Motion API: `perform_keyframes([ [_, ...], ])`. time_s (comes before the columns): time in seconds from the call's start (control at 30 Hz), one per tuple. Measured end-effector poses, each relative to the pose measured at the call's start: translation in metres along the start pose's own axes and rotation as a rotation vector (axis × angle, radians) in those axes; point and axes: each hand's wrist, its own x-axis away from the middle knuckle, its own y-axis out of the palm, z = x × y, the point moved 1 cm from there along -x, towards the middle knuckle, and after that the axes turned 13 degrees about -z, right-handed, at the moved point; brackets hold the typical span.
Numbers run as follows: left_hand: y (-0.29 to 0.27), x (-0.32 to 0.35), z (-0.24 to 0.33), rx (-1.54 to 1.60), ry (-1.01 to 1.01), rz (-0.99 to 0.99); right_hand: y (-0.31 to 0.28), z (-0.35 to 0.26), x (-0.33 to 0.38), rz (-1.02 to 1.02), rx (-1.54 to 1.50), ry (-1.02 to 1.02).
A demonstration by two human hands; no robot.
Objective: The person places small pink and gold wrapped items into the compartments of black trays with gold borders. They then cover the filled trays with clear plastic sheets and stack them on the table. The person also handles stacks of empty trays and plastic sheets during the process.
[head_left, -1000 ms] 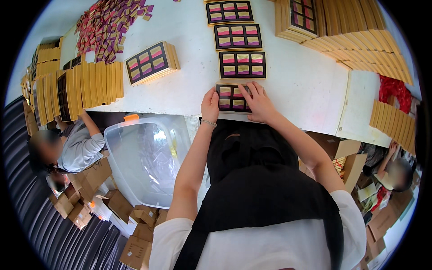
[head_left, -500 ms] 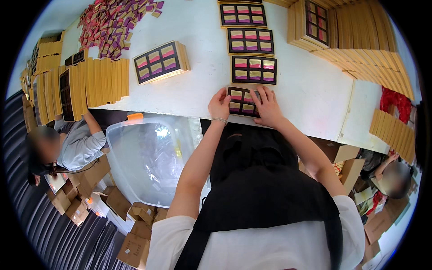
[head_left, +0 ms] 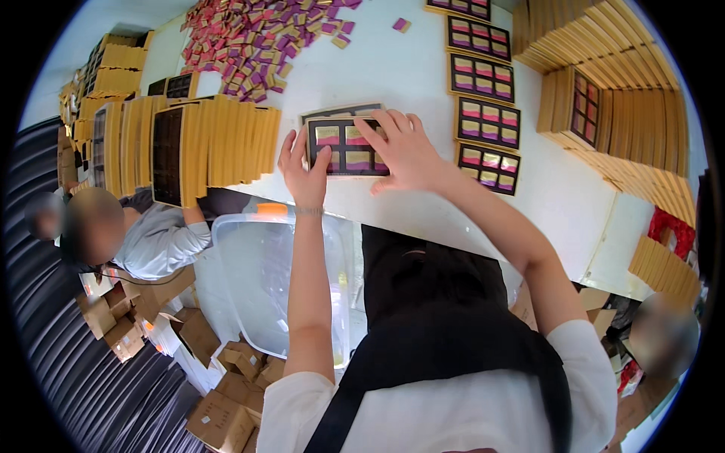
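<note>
Our left hand (head_left: 306, 180) and right hand (head_left: 411, 155) have swung left since half a second ago, off the nearest of the filled trays (head_left: 482, 78) and over to another tray (head_left: 344, 151) close to the bench's (head_left: 408, 68) front edge. We've got the left hand gripping its left end, thumb on top, probably to stop it twisting. Right hand's spread over the right end, hiding some pieces; can't tell if it's pinching or just steadying. A second tray (head_left: 343, 112) peeks out past the far side, slightly askew. Filled ones run toward the far edge, seemingly spaced so nothing's covered, with loose pieces (head_left: 249, 45) heaped by the far-left corner, likely to leave working room.
</note>
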Motion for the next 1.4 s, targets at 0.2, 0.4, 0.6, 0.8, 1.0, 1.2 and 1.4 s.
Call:
perform_keyframes([
  [0.2, 0.025, 0.023, -0.028, 1.149, -0.630, 0.279, 0.011, 0.080, -0.110, -0.285, -0.324, 0.115],
  [0.4, 0.105, 0.012, -0.025, 1.466, -0.459, -0.104, 0.031, 0.077, -0.093, -0.778, -1.356, 0.171],
  [0.6, 0.128, 0.014, 0.095, 1.447, -0.300, -0.645, -0.025, 0.066, 0.088, 0.099, -1.133, 0.518],
  [0.8, 0.242, -0.001, 0.290, 1.384, -0.060, -1.136, -0.145, 0.102, 0.251, 0.761, -1.366, 0.531],
  [1.0, 0.314, -0.049, 0.368, 1.191, -0.342, -1.216, -0.096, 0.163, 0.317, 1.355, -1.707, 0.476],
  [1.2, 0.368, -0.039, 0.373, 1.228, -0.219, -1.036, -0.090, 0.220, 0.278, 1.260, -2.154, 0.309],
  [1.4, 0.414, -0.051, 0.349, 1.158, -0.159, -0.831, -0.100, 0.236, 0.248, 1.332, -2.137, 0.257],
])
